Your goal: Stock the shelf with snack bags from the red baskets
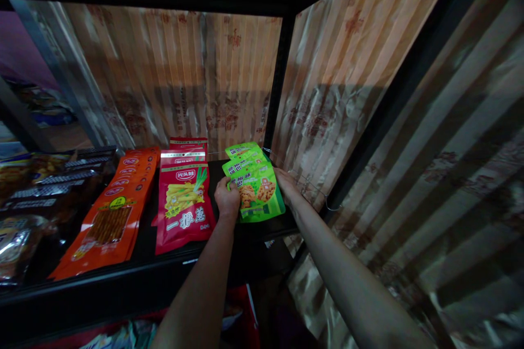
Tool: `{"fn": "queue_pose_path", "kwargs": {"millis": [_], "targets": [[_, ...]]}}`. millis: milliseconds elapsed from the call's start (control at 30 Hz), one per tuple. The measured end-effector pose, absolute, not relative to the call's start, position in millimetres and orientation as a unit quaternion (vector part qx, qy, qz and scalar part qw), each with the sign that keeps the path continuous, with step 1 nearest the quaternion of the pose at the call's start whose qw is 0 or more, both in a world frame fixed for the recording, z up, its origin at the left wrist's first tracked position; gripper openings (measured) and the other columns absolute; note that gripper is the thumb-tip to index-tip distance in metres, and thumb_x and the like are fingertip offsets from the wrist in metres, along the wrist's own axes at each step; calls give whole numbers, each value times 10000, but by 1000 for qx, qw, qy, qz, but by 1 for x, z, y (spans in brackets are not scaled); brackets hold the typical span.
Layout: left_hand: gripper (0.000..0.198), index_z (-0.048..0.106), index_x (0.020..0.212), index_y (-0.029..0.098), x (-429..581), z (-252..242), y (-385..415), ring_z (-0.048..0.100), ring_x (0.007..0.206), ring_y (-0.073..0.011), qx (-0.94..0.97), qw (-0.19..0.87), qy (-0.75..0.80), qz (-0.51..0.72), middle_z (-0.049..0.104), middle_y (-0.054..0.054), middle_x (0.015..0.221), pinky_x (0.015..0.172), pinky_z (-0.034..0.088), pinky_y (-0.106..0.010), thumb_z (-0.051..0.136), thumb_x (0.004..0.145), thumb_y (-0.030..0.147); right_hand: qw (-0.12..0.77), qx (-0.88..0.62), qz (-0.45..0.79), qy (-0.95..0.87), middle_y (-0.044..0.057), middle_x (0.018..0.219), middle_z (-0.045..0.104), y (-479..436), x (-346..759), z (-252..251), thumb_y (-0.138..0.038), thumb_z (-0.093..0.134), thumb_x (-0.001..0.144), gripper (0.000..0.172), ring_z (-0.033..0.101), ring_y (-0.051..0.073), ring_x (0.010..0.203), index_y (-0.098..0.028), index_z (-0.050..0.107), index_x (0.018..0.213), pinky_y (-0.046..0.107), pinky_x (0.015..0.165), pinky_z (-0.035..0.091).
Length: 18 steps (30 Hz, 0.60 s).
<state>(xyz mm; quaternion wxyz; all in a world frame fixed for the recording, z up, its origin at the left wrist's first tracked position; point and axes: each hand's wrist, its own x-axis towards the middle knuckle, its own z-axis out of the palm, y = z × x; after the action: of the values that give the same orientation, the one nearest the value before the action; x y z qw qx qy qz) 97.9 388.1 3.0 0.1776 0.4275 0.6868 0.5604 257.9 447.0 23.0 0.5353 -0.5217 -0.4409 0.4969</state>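
Note:
Several green snack bags (262, 196) overlap in a row on a black shelf (164, 262), at its right end. My left hand (227, 196) is closed at the left edge of the front green bag, thumb on top. Along the right edge of the green bags lies my right hand (286, 182), its fingers partly hidden behind them. Just left of my left hand, red snack bags (186, 207) lie overlapped in their own row.
Orange snack bags (110, 223) and dark clear-wrapped packs (49, 196) fill the shelf further left. A black post (282, 82) stands at the back corner. Pleated curtain (164, 65) hangs behind and to the right. A thin wire (333, 209) sticks out at right. More packages (123, 335) sit below.

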Motion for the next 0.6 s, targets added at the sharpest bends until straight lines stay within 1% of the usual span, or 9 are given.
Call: {"fn": "queue_pose_path", "kwargs": {"millis": [100, 200, 267, 367, 433, 533, 600], "targets": [[284, 677, 983, 177, 100, 6, 386, 599, 1068, -200, 455, 169, 684, 545, 668, -77, 1118, 974, 426, -297, 515, 751, 154, 546, -509, 513, -424, 8, 618, 706, 440, 257, 21, -362, 616, 755, 250, 667, 179, 598, -166, 690, 891, 246, 566, 516], [268, 683, 975, 164, 103, 9, 384, 569, 1126, -213, 479, 155, 691, 518, 643, -100, 1175, 1004, 400, -305, 519, 763, 174, 553, -505, 515, -417, 6, 622, 705, 441, 260, 17, -358, 604, 763, 243, 660, 170, 585, -170, 685, 893, 238, 551, 502], [257, 687, 964, 163, 105, 12, 383, 552, 1153, -220, 477, 145, 703, 507, 635, -108, 1187, 1019, 386, -316, 517, 774, 187, 549, -502, 514, -426, 7, 661, 714, 444, 263, 12, -382, 600, 764, 265, 660, 161, 599, -172, 677, 906, 233, 570, 501], [243, 691, 950, 183, 106, 16, 380, 532, 1178, -209, 476, 138, 707, 505, 636, -96, 1188, 1033, 366, -313, 500, 804, 214, 535, -510, 494, -459, 5, 721, 723, 445, 266, 8, -454, 592, 760, 340, 664, 158, 639, -178, 665, 943, 235, 597, 503], [252, 690, 966, 188, 108, 19, 374, 505, 1210, -207, 493, 141, 701, 496, 612, -95, 1234, 1041, 351, -317, 491, 829, 260, 535, -512, 472, -478, 0, 750, 726, 441, 267, 9, -476, 581, 759, 366, 664, 156, 672, -180, 662, 959, 233, 614, 501], [335, 676, 1050, 181, 110, 23, 361, 426, 1289, -227, 515, 161, 695, 474, 538, -112, 1334, 1071, 306, -352, 450, 871, 351, 546, -510, 449, -491, 6, 800, 730, 434, 267, 16, -457, 570, 769, 344, 662, 150, 724, -172, 671, 933, 221, 658, 498], [373, 666, 1094, 186, 111, 25, 354, 378, 1327, -227, 513, 178, 686, 484, 525, -108, 1351, 1093, 269, -363, 422, 888, 378, 539, -521, 443, -491, 19, 820, 731, 430, 266, 20, -453, 571, 769, 335, 663, 155, 753, -167, 681, 905, 220, 675, 497]]}}
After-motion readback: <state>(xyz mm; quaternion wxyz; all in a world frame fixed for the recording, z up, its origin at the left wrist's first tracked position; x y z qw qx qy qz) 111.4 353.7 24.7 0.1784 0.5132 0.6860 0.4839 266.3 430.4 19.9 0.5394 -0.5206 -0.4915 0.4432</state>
